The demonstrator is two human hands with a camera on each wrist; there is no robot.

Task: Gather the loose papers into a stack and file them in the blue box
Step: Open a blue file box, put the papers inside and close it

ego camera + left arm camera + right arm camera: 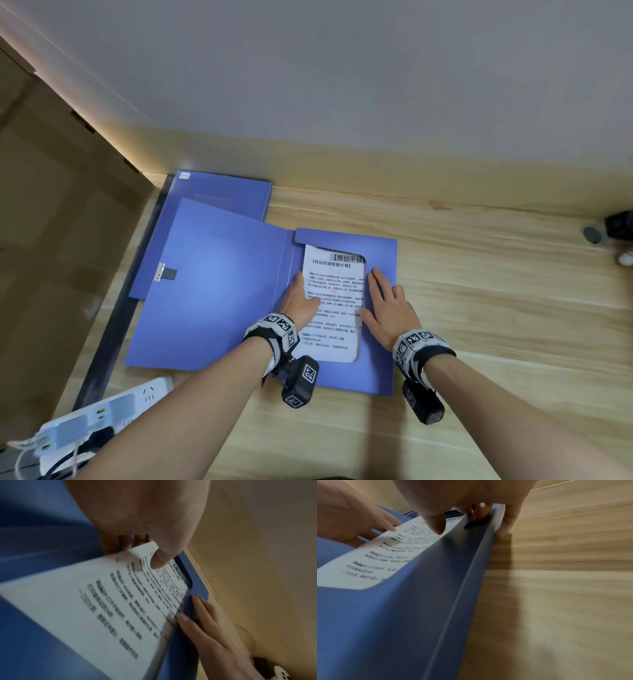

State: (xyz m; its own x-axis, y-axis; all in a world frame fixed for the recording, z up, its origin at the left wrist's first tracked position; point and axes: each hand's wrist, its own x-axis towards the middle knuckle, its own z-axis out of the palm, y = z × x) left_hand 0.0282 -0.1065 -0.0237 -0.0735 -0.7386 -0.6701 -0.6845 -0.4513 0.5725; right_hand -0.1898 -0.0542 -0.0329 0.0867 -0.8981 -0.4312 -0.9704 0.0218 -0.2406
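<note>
Nearest, the left hand [301, 301] pinches the papers [334, 301], thumb on top, fingers [125, 543] beneath. The right hand [390, 308] lies flat-fingered on the blue box [380, 373], open on the surface [496, 308]. Filing seems nearly done; next, release the papers and close the lid [219, 281].

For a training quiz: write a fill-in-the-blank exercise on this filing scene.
1. The papers lie inside the open ____ box.
2. The left hand holds the papers' ____ edge.
3. The right hand lies ____ on the box's flap.
4. The box rests on a ____ table.

Missing words: blue; left; flat; wooden
</note>
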